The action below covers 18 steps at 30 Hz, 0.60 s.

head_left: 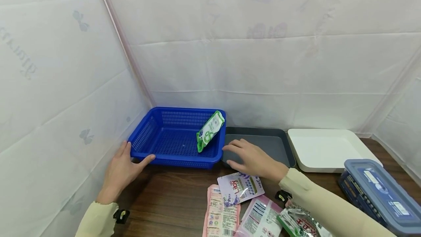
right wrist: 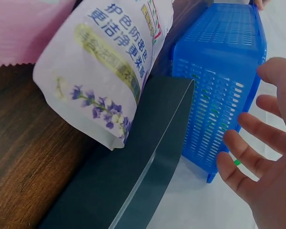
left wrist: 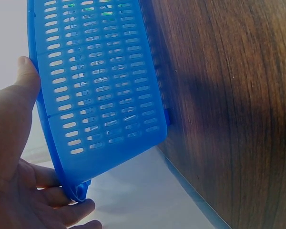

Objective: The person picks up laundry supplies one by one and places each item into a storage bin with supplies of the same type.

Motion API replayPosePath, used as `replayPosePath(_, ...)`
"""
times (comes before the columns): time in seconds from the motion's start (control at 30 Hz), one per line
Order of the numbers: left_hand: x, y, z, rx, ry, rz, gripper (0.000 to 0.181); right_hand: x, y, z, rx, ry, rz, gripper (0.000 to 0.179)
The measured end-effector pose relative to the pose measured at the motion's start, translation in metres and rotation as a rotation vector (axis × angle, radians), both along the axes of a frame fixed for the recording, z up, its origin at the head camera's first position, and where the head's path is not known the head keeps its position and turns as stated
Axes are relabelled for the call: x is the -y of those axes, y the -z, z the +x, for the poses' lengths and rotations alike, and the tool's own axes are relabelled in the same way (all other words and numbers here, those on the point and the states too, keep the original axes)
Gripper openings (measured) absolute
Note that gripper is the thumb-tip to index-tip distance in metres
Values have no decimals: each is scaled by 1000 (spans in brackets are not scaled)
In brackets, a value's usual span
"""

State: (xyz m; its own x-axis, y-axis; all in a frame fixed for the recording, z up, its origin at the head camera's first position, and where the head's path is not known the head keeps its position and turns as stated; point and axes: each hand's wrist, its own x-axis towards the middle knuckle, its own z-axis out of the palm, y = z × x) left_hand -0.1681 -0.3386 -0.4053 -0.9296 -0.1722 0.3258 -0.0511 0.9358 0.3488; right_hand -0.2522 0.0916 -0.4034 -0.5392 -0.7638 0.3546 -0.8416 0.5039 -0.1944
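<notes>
In the head view, my left hand (head_left: 120, 175) holds the front left corner of a blue plastic basket (head_left: 184, 162), its thumb on the front rim. The left wrist view shows the thumb at the rim and the fingers (left wrist: 81, 210) around the corner. A green and white soft pack (head_left: 210, 131) leans against the basket's right wall inside. My right hand (head_left: 251, 158) hovers over a dark grey tray (head_left: 269, 142) with fingers spread, its fingertips close to the basket's right rim. Nothing is in its grasp. Below it lies a purple Liby pouch (head_left: 241, 188).
A pink and white pouch (head_left: 222, 211), a pink-edged pouch (head_left: 261, 218) and a green pouch (head_left: 300, 224) lie at the front. A white tray (head_left: 329, 149) and a lidded blue box (head_left: 383, 196) stand right. White sheeting (head_left: 263, 65) walls the back and sides.
</notes>
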Motion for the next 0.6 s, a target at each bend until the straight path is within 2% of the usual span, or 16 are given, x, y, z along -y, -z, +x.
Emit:
replayPosePath(0.4, -1, 1, 0, -24, -6, 0, 116, -6, 2, 11, 34, -48, 62, 43)
replayPosePath(0.6, 0, 1, 0, -26, -2, 9, 115, -9, 1, 16, 78, -86, 139, 45)
